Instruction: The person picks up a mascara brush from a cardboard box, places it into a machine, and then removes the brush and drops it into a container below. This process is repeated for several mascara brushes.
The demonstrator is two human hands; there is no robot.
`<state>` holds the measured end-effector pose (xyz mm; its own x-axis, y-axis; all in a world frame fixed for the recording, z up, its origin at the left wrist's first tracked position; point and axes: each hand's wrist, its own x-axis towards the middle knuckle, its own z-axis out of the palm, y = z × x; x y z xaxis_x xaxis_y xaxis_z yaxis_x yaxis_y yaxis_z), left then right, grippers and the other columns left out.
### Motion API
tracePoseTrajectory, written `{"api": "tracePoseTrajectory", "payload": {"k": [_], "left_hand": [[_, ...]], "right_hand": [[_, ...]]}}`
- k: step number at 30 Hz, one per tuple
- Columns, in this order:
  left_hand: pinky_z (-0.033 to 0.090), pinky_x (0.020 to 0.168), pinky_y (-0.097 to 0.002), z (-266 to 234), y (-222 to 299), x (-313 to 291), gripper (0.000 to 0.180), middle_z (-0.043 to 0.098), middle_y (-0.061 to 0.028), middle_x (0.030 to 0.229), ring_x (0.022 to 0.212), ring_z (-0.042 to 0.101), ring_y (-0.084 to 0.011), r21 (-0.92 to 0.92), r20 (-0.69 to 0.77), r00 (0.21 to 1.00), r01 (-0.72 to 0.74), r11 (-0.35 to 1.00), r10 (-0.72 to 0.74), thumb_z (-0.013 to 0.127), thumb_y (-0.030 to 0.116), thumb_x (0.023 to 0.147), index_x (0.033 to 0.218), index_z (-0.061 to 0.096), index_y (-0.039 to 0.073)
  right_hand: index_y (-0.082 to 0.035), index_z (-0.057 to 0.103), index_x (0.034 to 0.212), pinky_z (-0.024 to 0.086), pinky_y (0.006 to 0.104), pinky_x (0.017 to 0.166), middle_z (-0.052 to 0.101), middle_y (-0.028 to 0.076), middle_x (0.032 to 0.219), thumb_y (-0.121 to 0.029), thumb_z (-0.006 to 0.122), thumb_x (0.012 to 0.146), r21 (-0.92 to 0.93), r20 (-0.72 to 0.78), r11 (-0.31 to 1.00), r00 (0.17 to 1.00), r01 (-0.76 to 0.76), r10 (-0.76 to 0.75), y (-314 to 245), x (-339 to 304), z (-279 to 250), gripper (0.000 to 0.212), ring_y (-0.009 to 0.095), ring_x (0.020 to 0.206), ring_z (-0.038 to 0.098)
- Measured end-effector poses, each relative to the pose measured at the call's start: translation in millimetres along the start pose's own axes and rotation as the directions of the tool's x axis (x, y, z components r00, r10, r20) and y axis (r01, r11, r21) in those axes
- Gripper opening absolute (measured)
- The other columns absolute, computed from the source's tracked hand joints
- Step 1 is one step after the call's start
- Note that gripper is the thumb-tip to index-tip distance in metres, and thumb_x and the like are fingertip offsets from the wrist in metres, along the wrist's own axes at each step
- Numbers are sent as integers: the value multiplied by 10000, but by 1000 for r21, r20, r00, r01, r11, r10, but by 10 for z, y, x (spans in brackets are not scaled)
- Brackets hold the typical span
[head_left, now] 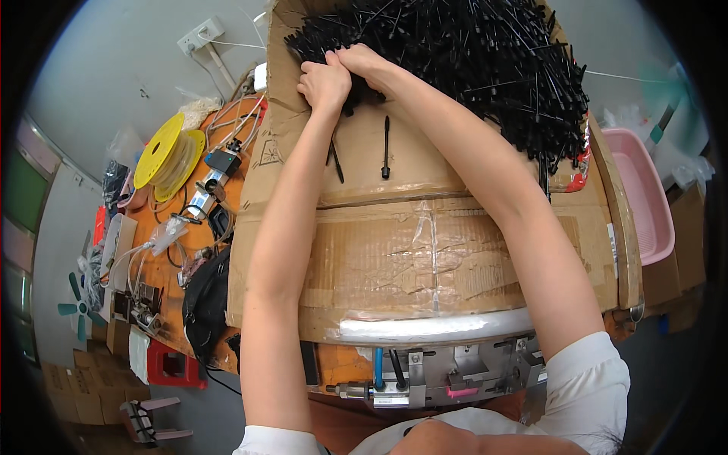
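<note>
A big heap of thin black rod-like parts (455, 53) covers the far part of an opened cardboard box (364, 250). At the heap's left edge, my left hand (326, 82) is closed, its fingers curled down among the parts. My right hand (364, 62) touches it from the right, also closed, with most of its fingertips hidden. What either hand grips is out of sight. Nearer me, one loose black rod (387, 148) with a thicker end lies on the cardboard. Another loose rod (337, 161) lies beside my left forearm.
Left on the orange table stand a yellow spool (161, 155), cables, small devices and a black bag (206, 303). A pink plastic basket (641, 197) is at the right. Below the box's near edge sits a metal fixture (462, 375) with a blue tube. A red stool (173, 365) stands lower left.
</note>
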<state>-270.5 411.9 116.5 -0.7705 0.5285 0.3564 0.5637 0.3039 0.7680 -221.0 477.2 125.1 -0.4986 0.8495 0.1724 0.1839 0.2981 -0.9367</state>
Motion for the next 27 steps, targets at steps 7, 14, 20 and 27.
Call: {"api": "tracePoseTrajectory", "payload": {"k": [7,14,20,27], "left_hand": [[297,1059,-459,-163,-103,-252,705,478,-373,1246,1228,417,-462,-133,45,997,60,989,-55,417,444,907,1201,387,-196],[326,1033,-478,-260,-57,-743,685,500,-393,1203,1191,443,-498,-157,120,992,51,986,-32,432,413,894,1186,399,-207],[347,1003,-489,-210,-64,-1135,649,545,-386,1127,1129,492,-492,-213,169,983,-33,977,70,462,408,891,1134,452,-193],[310,1032,-497,-221,229,-1785,626,486,-372,1209,1176,429,-493,-213,238,961,-91,973,142,444,394,925,1163,429,-185]], "right_hand": [[89,596,1138,451,414,916,572,278,1216,-309,485,944,15,48,1000,999,11,-12,-47,-391,5,456,374,1141,562],[84,584,1147,462,435,884,569,278,1215,-312,457,953,13,46,999,998,-46,45,82,-797,-172,459,391,1129,563],[70,452,1297,384,406,989,452,245,1370,-326,385,989,62,149,985,977,-160,150,50,-1377,-535,506,316,1250,457],[67,461,1297,384,401,987,467,245,1360,-345,398,986,-23,125,981,973,-195,196,117,-1884,-1021,520,298,1243,466]]}}
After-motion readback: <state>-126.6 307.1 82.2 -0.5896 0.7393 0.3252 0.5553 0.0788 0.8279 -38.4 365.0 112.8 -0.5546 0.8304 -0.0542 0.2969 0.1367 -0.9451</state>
